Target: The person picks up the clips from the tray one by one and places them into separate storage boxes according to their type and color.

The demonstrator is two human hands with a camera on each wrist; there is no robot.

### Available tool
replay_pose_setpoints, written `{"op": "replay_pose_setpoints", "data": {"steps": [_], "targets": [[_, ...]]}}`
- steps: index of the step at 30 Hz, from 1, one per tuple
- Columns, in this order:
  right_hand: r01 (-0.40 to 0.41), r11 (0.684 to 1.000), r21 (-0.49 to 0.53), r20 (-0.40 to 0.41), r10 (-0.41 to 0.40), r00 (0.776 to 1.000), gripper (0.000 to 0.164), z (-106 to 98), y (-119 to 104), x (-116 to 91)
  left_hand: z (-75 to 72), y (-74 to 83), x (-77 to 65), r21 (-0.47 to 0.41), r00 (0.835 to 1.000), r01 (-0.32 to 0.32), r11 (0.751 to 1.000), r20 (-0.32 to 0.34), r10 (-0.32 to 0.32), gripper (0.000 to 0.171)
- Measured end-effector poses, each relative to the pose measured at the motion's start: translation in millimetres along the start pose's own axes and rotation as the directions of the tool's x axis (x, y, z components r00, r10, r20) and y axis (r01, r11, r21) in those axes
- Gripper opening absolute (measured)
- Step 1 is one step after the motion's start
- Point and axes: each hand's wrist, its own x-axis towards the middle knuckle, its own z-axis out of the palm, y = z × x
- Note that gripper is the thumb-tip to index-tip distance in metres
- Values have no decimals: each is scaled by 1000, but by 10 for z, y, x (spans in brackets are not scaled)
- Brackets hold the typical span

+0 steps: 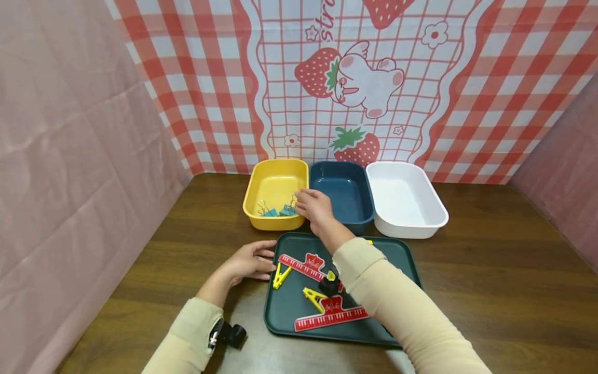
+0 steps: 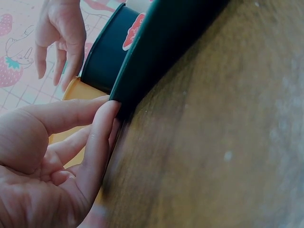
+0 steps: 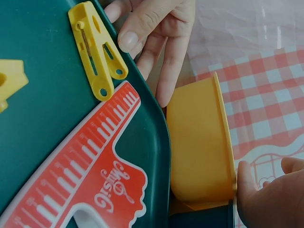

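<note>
My right hand (image 1: 316, 209) hovers over the right front rim of the yellow bin (image 1: 275, 223), fingers loosely extended and holding nothing. Two turquoise binder clips (image 1: 269, 212) with wire handles lie inside that bin, near its front. At the left edge of the dark green tray (image 1: 285, 317), my left hand (image 1: 249, 261) touches the rim with its fingertips. The left wrist view shows the left thumb (image 2: 97, 147) right at the tray's edge. On the tray lie red piano-key clips (image 1: 308, 267) marked with music lettering, and yellow clothespins (image 1: 280, 276). My right sleeve hides part of the tray.
A dark blue bin (image 1: 359, 224) stands beside the yellow one, and a white bin (image 1: 411, 231) is to its right. Behind them hangs a checked strawberry cloth (image 1: 219, 93). Wooden tabletop (image 1: 495, 270) surrounds the tray. Black cameras (image 1: 235, 336) are strapped to both wrists.
</note>
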Motion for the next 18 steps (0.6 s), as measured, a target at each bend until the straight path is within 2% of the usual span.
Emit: {"op": "replay_pose_setpoints", "data": {"steps": [6, 12, 18], "targets": [[8, 1000, -7, 12, -8, 1000, 42, -61, 0, -44, 13, 9, 1, 2, 1000, 7, 1000, -15, -7, 60], [17, 999, -28, 17, -16, 1000, 42, -139, 14, -81, 3, -12, 17, 6, 1000, -7, 1000, 0, 7, 61], [-1, 999, -51, 11, 2, 1000, 40, -204, 16, -116, 4, -23, 14, 2, 1000, -6, 1000, -10, 6, 62]]}}
